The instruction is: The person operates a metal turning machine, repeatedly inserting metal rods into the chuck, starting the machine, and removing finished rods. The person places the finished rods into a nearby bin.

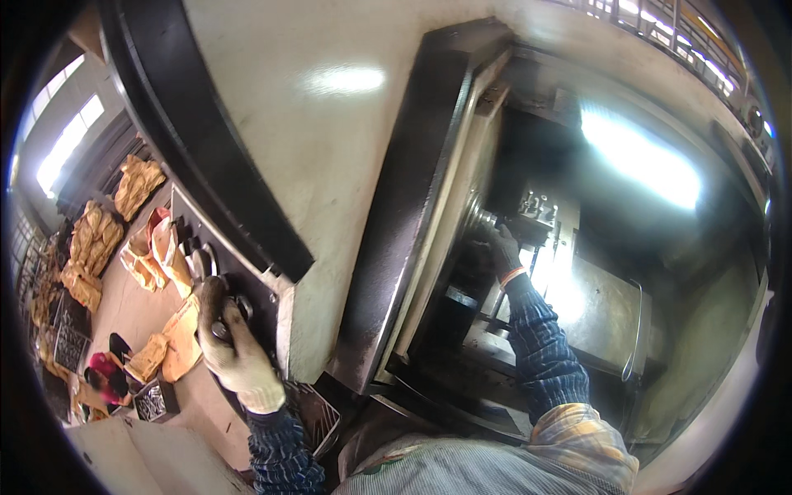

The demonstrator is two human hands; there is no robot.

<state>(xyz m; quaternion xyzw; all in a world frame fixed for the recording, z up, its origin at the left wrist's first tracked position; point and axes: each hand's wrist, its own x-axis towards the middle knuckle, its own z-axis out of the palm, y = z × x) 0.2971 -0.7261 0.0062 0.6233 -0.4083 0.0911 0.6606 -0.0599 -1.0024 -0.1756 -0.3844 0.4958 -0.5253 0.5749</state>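
Observation:
My left hand (235,359), in a white glove with darkened fingertips, is at the black control panel (262,309) on the machine's front. Its fingers are stretched and apart, with a black knob (220,331) showing between them. Deep inside the machine, my right hand (505,250), gloved too, has its fingers closed at a small shiny round metal part (488,219) at the chuck (473,216). The fingertips are partly hidden there. Just right of that hand stands a metal tool block (538,216) with several bolts on top.
A dark-edged sliding door (404,223) stands left of the machine opening. A bright lamp (639,157) lights the inside, and a thin hose (637,330) hangs at the right. Brown paper bundles (92,239) and a box of metal parts (154,402) lie left, near another person (109,378).

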